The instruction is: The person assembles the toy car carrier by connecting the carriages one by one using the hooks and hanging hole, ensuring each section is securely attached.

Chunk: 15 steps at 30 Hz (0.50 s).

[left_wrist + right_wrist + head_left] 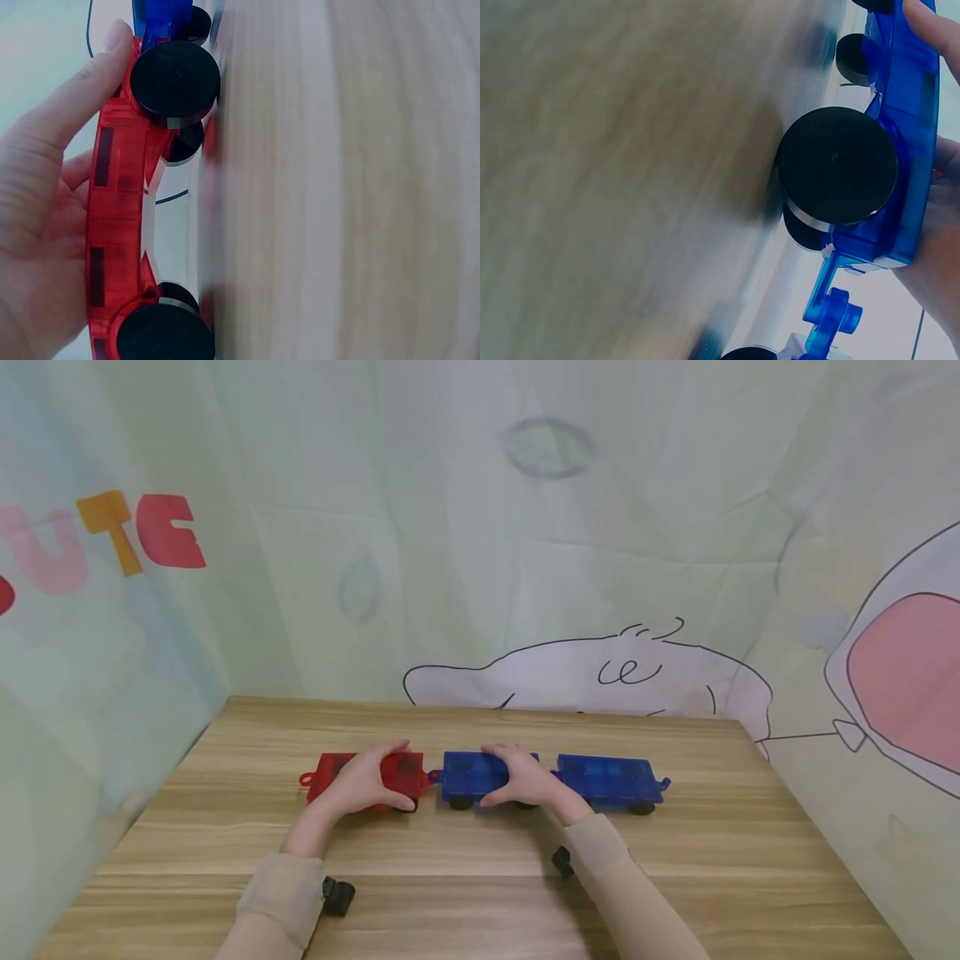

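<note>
A red translucent toy train car [405, 768] with black wheels stands at the left of a row on the table. My left hand [360, 785] grips it from above, thumb on the near side; in the left wrist view the thumb lies along the car's side [120, 195]. Beside it stands a blue toy train car [461, 772], its left end meeting the red car's coupling [433, 777]. Across this blue car my right hand [525, 777] holds on, thumb at the near side. A second blue car [607, 777] stands to the right, by a hook coupling [829, 307].
The wood-grain table [450, 893] carries the whole row, near its middle. A printed cloth backdrop [450, 527] rises behind the table and on both sides. Small black devices sit at the left wrist [338, 897] and right wrist [562, 862].
</note>
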Tool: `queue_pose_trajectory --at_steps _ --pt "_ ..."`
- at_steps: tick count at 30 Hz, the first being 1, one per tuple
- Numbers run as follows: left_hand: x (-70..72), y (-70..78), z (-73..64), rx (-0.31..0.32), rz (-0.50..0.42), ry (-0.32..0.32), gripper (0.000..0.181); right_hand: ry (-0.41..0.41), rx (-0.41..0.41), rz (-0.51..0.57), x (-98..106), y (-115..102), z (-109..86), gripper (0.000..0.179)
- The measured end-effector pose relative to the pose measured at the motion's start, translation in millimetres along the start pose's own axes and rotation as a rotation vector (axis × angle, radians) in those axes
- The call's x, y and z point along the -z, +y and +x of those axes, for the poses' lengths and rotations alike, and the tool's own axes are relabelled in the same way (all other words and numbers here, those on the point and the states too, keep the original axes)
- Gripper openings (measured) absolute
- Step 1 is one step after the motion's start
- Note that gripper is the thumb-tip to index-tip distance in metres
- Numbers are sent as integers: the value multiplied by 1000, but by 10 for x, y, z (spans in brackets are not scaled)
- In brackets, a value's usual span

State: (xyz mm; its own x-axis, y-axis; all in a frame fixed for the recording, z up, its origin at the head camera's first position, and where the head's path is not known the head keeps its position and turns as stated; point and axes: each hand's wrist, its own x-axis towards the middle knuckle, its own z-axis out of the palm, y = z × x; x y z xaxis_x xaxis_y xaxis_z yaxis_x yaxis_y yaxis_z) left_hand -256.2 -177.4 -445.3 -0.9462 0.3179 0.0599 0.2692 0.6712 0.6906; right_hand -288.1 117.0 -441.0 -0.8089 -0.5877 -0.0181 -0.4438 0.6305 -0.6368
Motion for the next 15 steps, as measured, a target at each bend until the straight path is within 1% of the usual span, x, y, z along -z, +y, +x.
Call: queue_pose_trajectory --at_steps 6,15 --pt "-5 -4 15 -1 -5 1 98 -4 -12 -16 -3 -15 -4 85" --pt "9 8 -4 18 1 -4 97 -8 -28 -37 -9 -32 -10 84"
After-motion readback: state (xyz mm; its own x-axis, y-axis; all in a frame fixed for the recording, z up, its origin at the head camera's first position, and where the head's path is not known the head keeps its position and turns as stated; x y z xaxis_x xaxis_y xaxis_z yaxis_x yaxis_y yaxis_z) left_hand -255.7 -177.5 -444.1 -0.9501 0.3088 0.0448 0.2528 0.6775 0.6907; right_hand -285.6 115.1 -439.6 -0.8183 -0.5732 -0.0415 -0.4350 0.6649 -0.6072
